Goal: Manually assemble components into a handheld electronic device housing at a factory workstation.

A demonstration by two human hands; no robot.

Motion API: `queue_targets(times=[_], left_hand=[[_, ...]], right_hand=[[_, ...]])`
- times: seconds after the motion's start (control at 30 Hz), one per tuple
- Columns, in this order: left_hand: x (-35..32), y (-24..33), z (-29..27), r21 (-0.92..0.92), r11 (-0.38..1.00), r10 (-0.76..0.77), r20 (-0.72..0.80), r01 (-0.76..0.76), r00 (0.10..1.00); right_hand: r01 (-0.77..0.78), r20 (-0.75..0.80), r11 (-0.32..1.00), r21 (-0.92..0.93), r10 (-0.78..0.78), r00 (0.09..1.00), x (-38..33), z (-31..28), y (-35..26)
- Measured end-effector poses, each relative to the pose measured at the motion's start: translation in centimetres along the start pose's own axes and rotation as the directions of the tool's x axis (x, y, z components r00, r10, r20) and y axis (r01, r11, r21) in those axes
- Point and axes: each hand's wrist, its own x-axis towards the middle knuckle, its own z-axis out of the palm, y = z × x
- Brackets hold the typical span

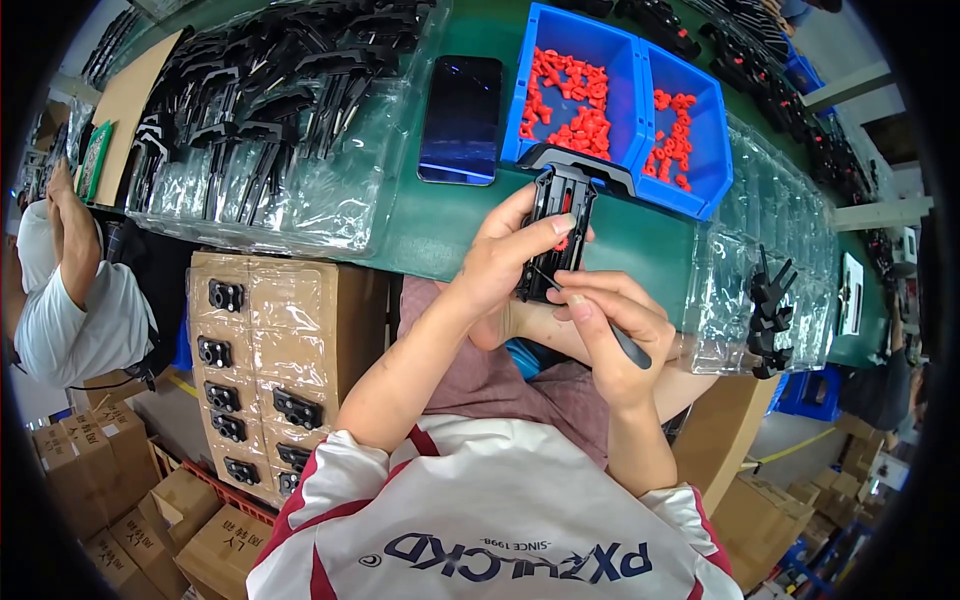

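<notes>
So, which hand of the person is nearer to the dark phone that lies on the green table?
Left. The left hand grips the black part just below and right of the phone. The right hand, holding a thin tool, sits lower and farther right.

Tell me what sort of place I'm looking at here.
Most likely a factory assembly line. The left hand holds a black plastic part while the right hand works on it with a thin tool; blue bins of small red pieces and stacked cartons surround the green bench.
</notes>
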Motion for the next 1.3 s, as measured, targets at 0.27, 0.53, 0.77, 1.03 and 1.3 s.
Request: queue_targets(times=[0.27, 0.53, 0.77, 1.03, 1.3], left_hand=[[-0.4, 0.6, -0.1, -0.061, 0.998, -0.035, -0.018, 0.034, 0.999], [-0.2, 0.7, -0.6, -0.250, 0.966, -0.068, -0.005, 0.065, 0.998], [-0.2, 0.5, -0.3, -0.190, 0.981, -0.040, -0.023, 0.035, 0.999], [-0.2, 0.9, -0.1, -0.148, 0.988, -0.057, -0.036, 0.051, 0.998], [0.1, 0.6, -0.3, -0.104, 0.994, -0.044, -0.017, 0.042, 0.999]], right_hand=[[-0.244, 0.052, 0.922, 0.302, 0.239, 0.970, -0.7, -0.4, -0.4], [0.023, 0.177, 1.000, 0.021, -0.027, 0.984, -1.0, 0.1, 0.2], [0.045, 0.164, 0.999, 0.019, -0.048, 0.985, -0.6, -0.3, 0.1], [-0.166, 0.139, 0.894, 0.415, 0.118, 0.983, -0.4, -0.6, -0.2], [-0.263, 0.210, 0.881, 0.392, 0.192, 0.959, 0.3, -1.0, 1.0]])
